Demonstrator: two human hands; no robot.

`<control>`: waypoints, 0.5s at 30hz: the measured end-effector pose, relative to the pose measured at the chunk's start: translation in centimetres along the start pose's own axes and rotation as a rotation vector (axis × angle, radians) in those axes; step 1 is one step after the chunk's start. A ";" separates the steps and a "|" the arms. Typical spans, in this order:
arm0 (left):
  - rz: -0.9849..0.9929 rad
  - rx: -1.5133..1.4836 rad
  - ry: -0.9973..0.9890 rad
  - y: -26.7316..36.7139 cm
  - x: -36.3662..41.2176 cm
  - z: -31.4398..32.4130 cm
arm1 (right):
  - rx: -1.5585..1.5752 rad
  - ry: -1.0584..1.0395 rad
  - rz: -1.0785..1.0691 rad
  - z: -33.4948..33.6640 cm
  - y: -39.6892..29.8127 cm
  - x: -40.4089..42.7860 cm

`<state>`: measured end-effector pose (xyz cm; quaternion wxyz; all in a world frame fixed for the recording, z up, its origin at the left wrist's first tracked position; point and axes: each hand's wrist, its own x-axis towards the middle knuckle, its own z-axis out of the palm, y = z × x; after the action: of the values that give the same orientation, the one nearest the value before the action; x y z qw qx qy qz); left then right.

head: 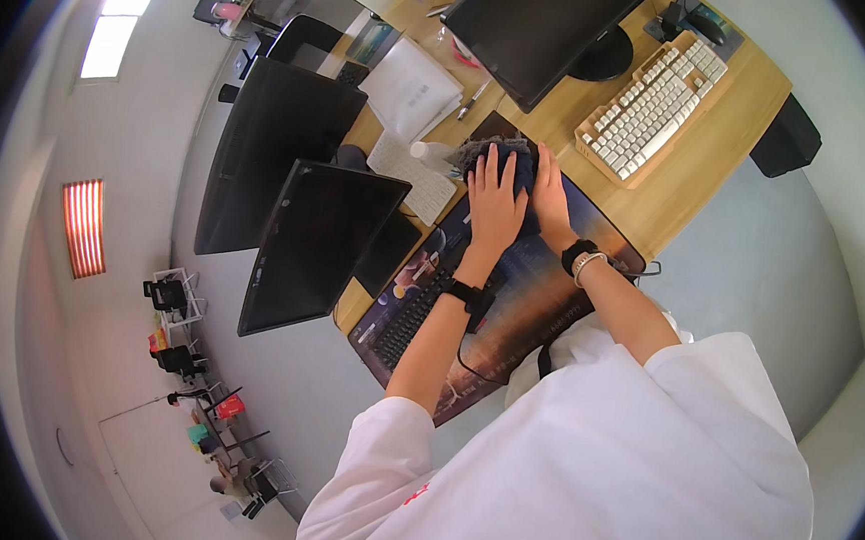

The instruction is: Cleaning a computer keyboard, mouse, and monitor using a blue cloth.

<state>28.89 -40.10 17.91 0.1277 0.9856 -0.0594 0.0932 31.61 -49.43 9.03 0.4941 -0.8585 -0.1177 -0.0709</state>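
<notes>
A dark blue and grey cloth bundle [526, 167] lies on the large printed desk mat [545, 278], near its far edge. My left hand [496, 199] rests on top of the bundle with its fingers spread a little. At the bundle's right side is my right hand [551, 192], its fingers extended; whether it presses on the cloth cannot be told. A white bottle [433, 153] lies or leans just left of the bundle. The black keyboard [414, 318] sits on the mat, left of my left forearm.
A beige keyboard [658, 105] stands at the right, beyond it a mouse [707, 26]. Monitors [321, 247] stand at the left and at the far side [543, 29]. A white keyboard [412, 178], papers [411, 88] and a pen [473, 101] lie beyond the mat. People sit far off at lower left.
</notes>
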 end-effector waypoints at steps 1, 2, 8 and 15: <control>0.010 0.011 -0.001 0.3 0.5 0.3 | -0.006 0.015 0.014 0.0 0.7 0.0; 0.004 0.032 -0.005 -0.1 0.5 0.6 | 0.000 0.013 0.016 -0.4 -0.1 -0.1; -0.038 0.083 -0.018 -1.5 2.9 0.6 | 0.020 -0.149 0.092 -3.5 -3.7 0.5; -0.069 0.120 0.027 -2.2 6.1 1.3 | 0.051 -0.057 0.097 -3.5 -3.1 1.4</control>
<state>35.33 -38.89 17.34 0.0725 0.9916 -0.0180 0.1056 32.07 -50.80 13.69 0.5151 -0.8520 -0.0918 -0.0194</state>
